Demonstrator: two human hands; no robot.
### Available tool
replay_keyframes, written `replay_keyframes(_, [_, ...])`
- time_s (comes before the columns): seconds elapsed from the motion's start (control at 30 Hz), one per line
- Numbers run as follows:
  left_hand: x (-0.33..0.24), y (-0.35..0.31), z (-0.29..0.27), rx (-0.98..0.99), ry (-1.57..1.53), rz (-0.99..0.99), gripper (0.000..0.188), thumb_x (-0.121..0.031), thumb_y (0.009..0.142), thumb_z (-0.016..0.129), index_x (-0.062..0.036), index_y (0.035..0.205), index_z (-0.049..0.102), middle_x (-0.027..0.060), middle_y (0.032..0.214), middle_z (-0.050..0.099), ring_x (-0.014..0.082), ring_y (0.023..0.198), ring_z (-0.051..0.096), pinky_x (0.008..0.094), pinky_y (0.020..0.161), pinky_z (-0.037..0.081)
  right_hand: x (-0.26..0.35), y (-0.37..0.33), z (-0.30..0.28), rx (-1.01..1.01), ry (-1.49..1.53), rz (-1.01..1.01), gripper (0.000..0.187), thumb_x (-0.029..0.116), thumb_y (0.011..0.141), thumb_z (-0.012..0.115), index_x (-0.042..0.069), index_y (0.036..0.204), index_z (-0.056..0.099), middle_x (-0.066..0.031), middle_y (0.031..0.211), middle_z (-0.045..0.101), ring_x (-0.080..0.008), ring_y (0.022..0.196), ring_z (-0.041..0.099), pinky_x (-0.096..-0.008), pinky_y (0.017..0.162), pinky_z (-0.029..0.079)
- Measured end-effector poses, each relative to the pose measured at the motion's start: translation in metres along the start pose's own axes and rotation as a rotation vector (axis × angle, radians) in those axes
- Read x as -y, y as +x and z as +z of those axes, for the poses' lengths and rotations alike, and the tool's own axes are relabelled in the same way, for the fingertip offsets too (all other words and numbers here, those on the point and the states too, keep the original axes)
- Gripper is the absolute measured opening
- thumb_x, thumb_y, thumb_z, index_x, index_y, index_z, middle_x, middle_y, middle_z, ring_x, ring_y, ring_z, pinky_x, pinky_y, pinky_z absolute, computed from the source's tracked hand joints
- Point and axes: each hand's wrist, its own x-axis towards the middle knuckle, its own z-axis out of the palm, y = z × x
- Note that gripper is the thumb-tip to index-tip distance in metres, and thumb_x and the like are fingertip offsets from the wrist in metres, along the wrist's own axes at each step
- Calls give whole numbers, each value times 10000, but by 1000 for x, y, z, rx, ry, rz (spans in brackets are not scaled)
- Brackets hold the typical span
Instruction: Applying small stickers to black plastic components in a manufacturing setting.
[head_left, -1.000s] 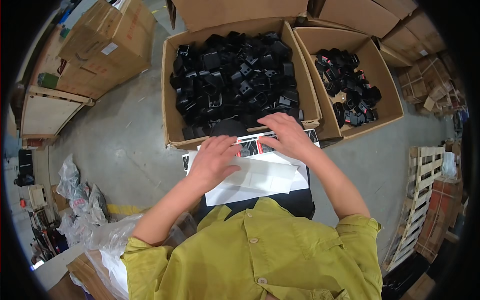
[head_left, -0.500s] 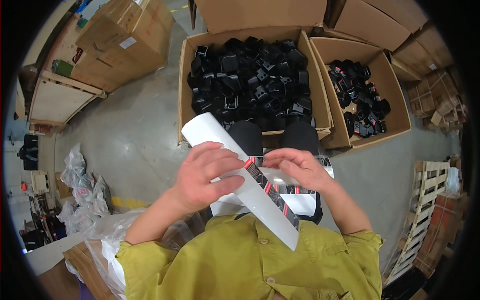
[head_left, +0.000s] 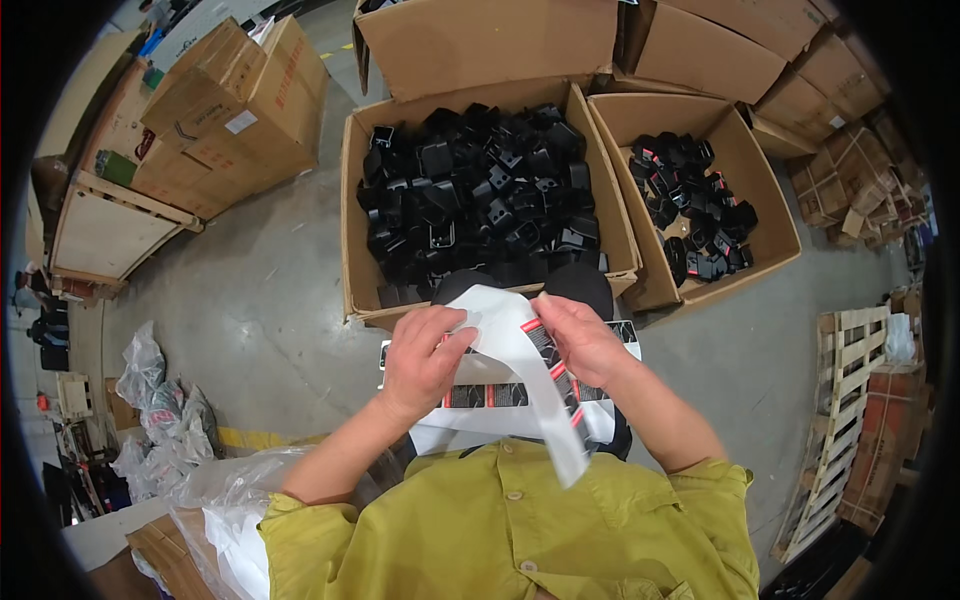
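A white sheet of labels [head_left: 500,330] hangs bent in front of my lap, with a row of black-and-red printed labels along its right side. My left hand [head_left: 425,362] pinches the sheet's left part between thumb and fingers. At the upper right edge, my right hand [head_left: 582,342] is closed on the same sheet, by the label row; its fingertips are partly hidden. Under it, across my lap, lie more label sheets [head_left: 490,395] with black-and-red printing and white areas.
Ahead stands a large open carton [head_left: 350,230] full of black moulded parts [head_left: 490,190]. To its right, a second carton [head_left: 770,200] holds black parts with red labels. Clear plastic bags [head_left: 165,400] lie at left; a wooden pallet [head_left: 835,430] leans at right.
The sheet has gone from lying long and flat to bent and curled. My right hand has moved up onto its edge, and my left hand has lowered slightly to the right.
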Motion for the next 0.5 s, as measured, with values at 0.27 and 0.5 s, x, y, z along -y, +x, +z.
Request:
replay_keyframes(0.27, [-6, 12, -7, -60, -1121, -996, 332, -156, 821, 555, -21, 1109, 459, 67, 1019, 533, 140, 883, 520, 275, 771, 434, 18, -9, -3, 57, -229, -245, 279, 71, 828, 567, -13, 1080, 481, -99, 926, 612, -115, 809, 595, -236, 718, 483])
replay_keyframes(0.5, [-34, 11, 18, -107, -1400, -1354, 220, -211, 823, 598, -41, 962, 592, 3, 835, 606, 65, 702, 526, 219, 579, 426, 9, -11, 20, -325, -1315, -871, 194, 102, 725, 644, 32, 888, 567, -81, 749, 564, -231, 727, 544, -306, 621, 462])
